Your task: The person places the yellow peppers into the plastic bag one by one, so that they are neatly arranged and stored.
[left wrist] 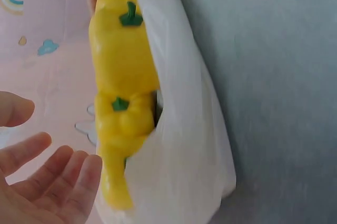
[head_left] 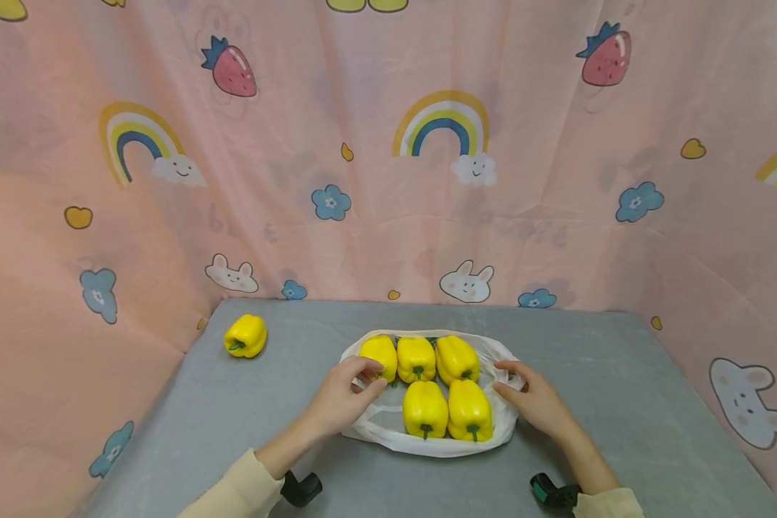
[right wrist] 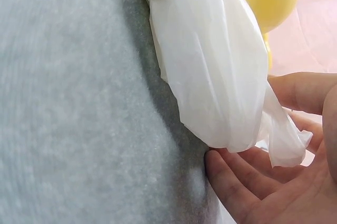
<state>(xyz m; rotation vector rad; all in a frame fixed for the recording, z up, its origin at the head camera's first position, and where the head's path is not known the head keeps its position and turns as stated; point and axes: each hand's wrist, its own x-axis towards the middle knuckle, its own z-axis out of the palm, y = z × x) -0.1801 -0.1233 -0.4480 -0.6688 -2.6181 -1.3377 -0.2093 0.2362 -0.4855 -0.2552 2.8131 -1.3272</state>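
Observation:
Several yellow bell peppers [head_left: 425,410] sit in two rows in the spread mouth of a white plastic bag [head_left: 421,446]. My left hand [head_left: 344,399] hovers at the bag's left side, fingers loosely bent and apart beside the back-left pepper [head_left: 377,351]. In the left wrist view, a gap shows between that hand's fingers [left wrist: 60,169] and the peppers. At the bag's right side, my right hand [head_left: 539,403] touches the crumpled edge. The right wrist view has its fingers [right wrist: 231,182] under the plastic and the thumb apart from them.
One more yellow bell pepper [head_left: 246,336] lies alone on the grey tabletop [head_left: 285,403], toward the back left. A pink printed curtain [head_left: 375,252] hangs behind the table and along both sides. Black bands [head_left: 301,489] are on both wrists.

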